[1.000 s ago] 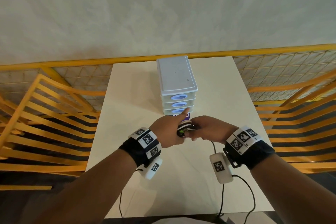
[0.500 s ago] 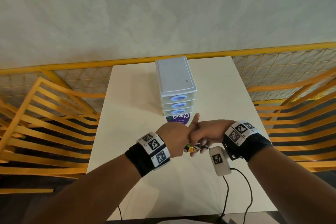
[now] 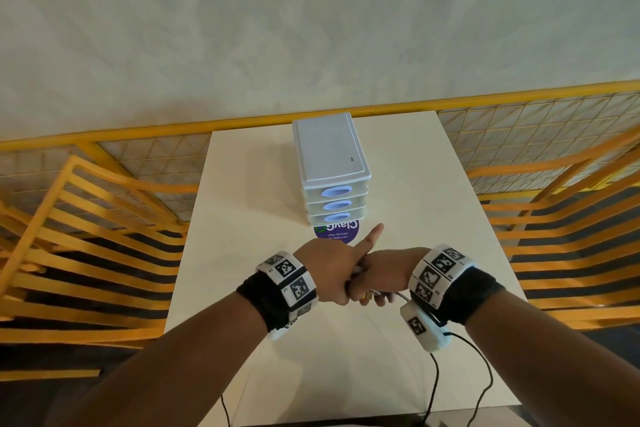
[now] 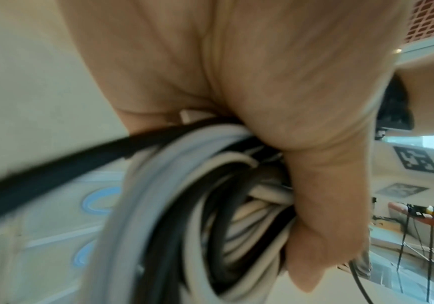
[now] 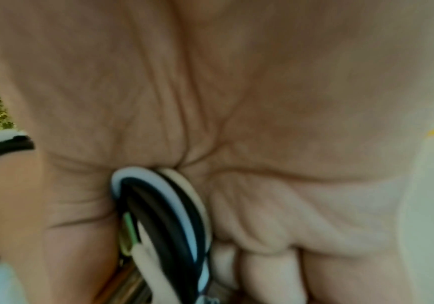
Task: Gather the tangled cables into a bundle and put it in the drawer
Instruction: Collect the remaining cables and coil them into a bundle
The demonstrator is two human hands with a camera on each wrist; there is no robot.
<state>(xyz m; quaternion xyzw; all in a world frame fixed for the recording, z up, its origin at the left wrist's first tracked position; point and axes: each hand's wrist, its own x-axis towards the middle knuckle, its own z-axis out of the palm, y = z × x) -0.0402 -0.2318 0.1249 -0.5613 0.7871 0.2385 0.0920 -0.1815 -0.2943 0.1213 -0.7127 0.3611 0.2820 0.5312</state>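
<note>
- Head view: your hands have drawn back from the white three-drawer plastic organiser (image 3: 330, 170) since a second ago, so gathering looks finished; all drawers remain closed
- Your left hand (image 3: 330, 269) grips the coiled bundle of white and black cables (image 4: 184, 205), forefinger pointing at the organiser
- Your right hand (image 3: 388, 274) clasps the same bundle, pressed against the left, in front of the organiser

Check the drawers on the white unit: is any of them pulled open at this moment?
All shut. In the head view the three drawer fronts sit flush with one another, none pulled out. The cables are not in yet, held in both hands.
</note>
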